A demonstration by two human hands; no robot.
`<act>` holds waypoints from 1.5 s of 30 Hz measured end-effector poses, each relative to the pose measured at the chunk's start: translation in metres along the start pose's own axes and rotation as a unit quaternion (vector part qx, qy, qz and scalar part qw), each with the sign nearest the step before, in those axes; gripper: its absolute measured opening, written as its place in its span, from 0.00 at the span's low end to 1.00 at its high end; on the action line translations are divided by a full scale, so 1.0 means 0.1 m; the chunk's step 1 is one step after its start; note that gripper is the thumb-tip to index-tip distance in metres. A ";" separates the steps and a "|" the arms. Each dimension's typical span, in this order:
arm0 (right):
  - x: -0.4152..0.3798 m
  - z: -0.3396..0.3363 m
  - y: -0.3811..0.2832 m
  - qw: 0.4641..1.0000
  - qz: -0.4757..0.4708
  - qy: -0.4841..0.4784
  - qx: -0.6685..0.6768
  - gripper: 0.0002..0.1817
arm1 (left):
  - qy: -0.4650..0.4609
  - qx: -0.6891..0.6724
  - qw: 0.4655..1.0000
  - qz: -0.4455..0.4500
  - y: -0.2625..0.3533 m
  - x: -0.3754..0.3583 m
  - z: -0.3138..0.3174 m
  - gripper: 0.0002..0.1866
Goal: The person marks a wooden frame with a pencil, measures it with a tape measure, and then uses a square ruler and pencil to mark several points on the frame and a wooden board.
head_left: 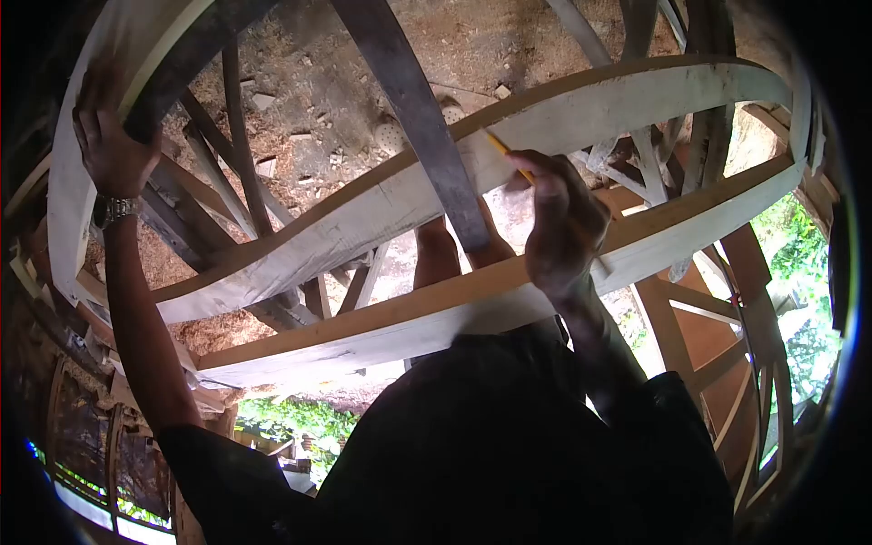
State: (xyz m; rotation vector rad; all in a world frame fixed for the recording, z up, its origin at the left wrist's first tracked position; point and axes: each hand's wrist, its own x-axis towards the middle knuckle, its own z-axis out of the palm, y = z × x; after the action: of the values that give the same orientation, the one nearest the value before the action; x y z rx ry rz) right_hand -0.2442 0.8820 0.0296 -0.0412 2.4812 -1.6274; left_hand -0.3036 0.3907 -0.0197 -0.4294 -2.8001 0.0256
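My right hand [565, 218] pinches a yellow pencil [497, 143], its far end at the pale face of the middle wooden beam [609, 113]. My left hand [116, 145], with a metal watch on its wrist, grips the pale curved board [68, 195] at the left, thumb on one side and fingers on the other. Nearer my body, a second long beam [363, 341] passes below my right forearm. A dark flat bar [413, 100] slants down across the middle beam, close to the left of my right hand.
Crossed wooden struts [241, 145] stand beneath and behind the beams. Wood chips and shavings litter the dirt floor [309, 64]. My bare legs [438, 254] show between the two beams. Wooden frames [677, 341] lean at the right, with green plants [790, 263] beyond.
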 end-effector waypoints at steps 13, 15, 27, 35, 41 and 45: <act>-0.28 0.09 0.11 0.985 -0.115 -0.075 -0.101 0.23 | -0.025 0.067 0.997 -0.014 -0.17 -0.16 0.12 0.45; -0.27 0.10 0.12 0.987 -0.110 -0.072 -0.091 0.23 | -0.020 0.074 0.997 -0.008 -0.19 -0.17 0.14 0.45; -0.20 0.11 0.12 0.986 -0.114 -0.081 -0.095 0.21 | -0.049 0.162 0.985 -0.024 -0.56 -0.36 0.30 0.42; -0.23 0.10 0.09 0.985 -0.111 -0.084 -0.103 0.20 | -0.048 0.158 0.986 -0.027 -0.59 -0.41 0.34 0.42; -0.30 0.02 0.09 0.983 -0.106 -0.093 -0.120 0.19 | -0.082 0.162 0.983 -0.008 -0.75 -0.43 0.37 0.37; -0.23 0.07 0.07 0.980 -0.118 -0.089 -0.129 0.18 | -0.108 0.173 0.979 -0.004 -0.78 -0.45 0.39 0.35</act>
State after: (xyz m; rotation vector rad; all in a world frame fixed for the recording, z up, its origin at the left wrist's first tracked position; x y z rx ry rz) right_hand -0.2200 0.8813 0.0240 -0.5108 2.6052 -1.2977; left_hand -0.2977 0.3040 -0.0653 -0.3456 -2.9226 0.5798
